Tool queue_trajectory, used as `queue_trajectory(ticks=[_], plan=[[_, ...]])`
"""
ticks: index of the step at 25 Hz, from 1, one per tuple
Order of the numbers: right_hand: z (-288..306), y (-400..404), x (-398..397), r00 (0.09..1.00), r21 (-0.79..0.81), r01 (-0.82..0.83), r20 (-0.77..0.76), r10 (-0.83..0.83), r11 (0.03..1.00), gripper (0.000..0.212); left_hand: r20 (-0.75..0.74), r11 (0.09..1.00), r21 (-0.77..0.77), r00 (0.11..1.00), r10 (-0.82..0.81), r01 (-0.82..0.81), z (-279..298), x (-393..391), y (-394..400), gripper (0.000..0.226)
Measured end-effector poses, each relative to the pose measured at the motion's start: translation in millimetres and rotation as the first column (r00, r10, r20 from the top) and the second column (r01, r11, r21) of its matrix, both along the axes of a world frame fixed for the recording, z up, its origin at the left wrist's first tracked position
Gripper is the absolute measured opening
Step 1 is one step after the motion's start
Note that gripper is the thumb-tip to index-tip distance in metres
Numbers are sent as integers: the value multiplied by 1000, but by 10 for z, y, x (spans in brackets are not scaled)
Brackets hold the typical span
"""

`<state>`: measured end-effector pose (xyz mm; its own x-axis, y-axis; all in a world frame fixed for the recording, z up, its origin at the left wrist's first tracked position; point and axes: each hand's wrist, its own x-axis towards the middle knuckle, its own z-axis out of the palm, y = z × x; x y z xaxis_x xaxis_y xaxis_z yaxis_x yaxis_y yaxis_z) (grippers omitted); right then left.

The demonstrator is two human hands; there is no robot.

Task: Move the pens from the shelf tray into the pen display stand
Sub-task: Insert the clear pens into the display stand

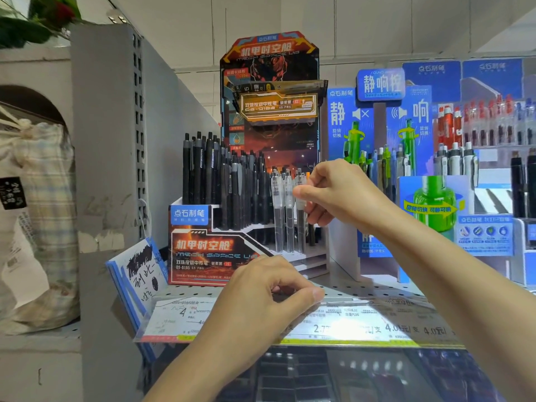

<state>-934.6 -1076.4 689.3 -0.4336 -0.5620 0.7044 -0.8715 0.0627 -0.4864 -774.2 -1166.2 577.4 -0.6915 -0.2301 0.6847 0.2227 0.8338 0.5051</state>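
Note:
The pen display stand (203,245) is a black and orange stepped cardboard rack on the shelf, with several dark pens (214,181) upright in its back rows. Three clear pens (282,216) stand in its front right holes. My right hand (336,195) is at the top of the rightmost clear pen (301,224) and pinches its cap between thumb and fingers. My left hand (266,288) hovers lower, in front of the stand, fingers curled round a few dark pens (280,293) that are mostly hidden in the fist.
A blue pen display (377,117) stands right of the rack, with more pen racks (487,134) beyond. The perforated shelf (377,288) has a price label strip (348,323) along its front edge. A scribbled notepad (139,271) leans at the left beside a grey upright (107,140).

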Motion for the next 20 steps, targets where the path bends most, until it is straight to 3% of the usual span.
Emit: queue_trajectory(ticks=[10,14,17,20], plan=[[42,-1,56,996,49,84,-10,-84,995,31,6,1000,1,1000,14,-14,-2,-7,-9,17],[98,-34,72,965,-93,143,-207,-159,985,26,-4,1000,8,1000,7,-7,-4,-10,-6,17],[172,-99,103,947,-36,135,-290,-140,990,25,-2,1000,8,1000,-3,3,-9,-8,-16,19],[217,-137,88,974,-3,103,-204,-101,995,19,-7,1000,-1,1000,-6,6,-9,1,-15,19]])
